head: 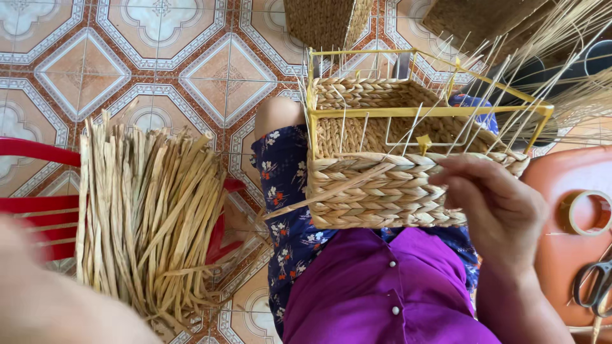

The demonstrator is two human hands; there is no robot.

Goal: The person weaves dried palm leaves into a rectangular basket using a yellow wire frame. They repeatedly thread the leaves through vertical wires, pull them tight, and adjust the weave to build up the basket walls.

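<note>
You're sitting with the basket (389, 191) on your lap, walls woven roughly halfway up the yellow frame (421, 111). Right hand (497, 204) is pinching the weave at 3 o'clock; left hand (38, 286) is blurry at 8 o'clock by the straw bundle (146, 216), grip unclear.

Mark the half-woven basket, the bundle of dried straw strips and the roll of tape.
half-woven basket (389, 194), head view, on its braided front wall.
bundle of dried straw strips (150, 216), head view, mid-length of the bundle.
roll of tape (574, 213), head view, on the ring's left edge.
</note>
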